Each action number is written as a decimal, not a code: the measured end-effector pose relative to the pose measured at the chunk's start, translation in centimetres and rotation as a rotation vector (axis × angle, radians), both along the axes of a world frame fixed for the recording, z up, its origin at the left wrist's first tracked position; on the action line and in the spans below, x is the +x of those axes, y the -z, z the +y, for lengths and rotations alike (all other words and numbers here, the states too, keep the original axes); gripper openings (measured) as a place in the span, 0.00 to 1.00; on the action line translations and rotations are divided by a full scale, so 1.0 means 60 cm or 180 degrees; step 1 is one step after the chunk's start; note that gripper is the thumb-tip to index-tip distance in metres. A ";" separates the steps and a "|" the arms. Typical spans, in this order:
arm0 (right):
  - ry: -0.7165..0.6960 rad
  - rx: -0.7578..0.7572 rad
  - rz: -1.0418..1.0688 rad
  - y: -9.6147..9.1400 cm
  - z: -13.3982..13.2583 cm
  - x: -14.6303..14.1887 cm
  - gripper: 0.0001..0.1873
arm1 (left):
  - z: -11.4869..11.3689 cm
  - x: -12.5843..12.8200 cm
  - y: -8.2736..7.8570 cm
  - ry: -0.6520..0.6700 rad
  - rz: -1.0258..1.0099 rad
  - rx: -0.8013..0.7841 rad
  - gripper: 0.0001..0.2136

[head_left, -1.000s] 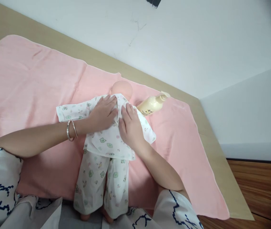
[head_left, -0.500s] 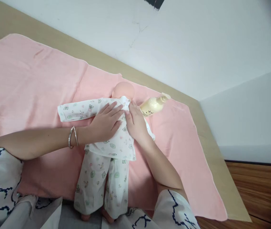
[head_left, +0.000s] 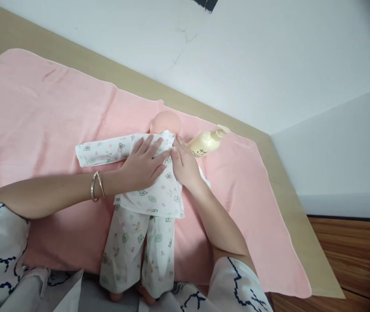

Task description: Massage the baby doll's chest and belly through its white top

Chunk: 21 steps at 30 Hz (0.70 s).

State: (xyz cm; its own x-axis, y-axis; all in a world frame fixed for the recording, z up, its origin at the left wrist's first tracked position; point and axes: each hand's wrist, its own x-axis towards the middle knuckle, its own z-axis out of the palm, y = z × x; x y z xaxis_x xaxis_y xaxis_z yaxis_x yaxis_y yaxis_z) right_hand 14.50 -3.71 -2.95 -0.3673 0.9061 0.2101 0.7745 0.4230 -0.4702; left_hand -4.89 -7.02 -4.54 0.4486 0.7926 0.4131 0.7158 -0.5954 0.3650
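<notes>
My right hand has moved up by the collar; whether it grips, I can't tell. The bald pink doll lies on the pink cloth blanket, its white printed-cloth shirt smoother under my flat, spread left hand.

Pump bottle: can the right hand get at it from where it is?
Probably yes: the right hand lies on the doll's shirt, close beside the pump bottle, and nothing visible on the pink blanket blocks the way.
</notes>
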 end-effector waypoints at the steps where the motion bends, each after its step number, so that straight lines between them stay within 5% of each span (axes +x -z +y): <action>1: 0.0078 -0.0039 0.0059 0.003 0.008 0.005 0.35 | -0.007 0.002 0.000 0.0007 -0.0002 0.0058 0.21; 5: 0.0188 -0.0048 -0.0047 0.007 0.006 0.005 0.38 | -0.005 0.000 -0.005 0.0046 0.0024 0.0018 0.22; 13: -0.0355 0.0368 -0.0515 -0.005 -0.056 -0.027 0.34 | 0.044 -0.015 0.008 -0.0492 -0.0188 -0.0397 0.26; 17: -0.0305 0.0305 -0.0350 0.001 -0.035 -0.021 0.33 | 0.047 -0.015 0.027 -0.0449 -0.0445 -0.0247 0.26; 21: 0.0233 -0.0017 -0.0065 -0.002 0.001 0.004 0.35 | 0.045 -0.016 0.034 -0.0499 -0.0636 -0.0160 0.25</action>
State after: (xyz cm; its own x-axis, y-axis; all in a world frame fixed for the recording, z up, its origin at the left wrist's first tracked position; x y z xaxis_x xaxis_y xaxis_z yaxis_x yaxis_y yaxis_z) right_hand 14.72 -3.65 -2.83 -0.3044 0.9317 0.1981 0.8128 0.3625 -0.4561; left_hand -5.87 -4.33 -6.57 0.2320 0.8678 0.4394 0.7087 -0.4602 0.5347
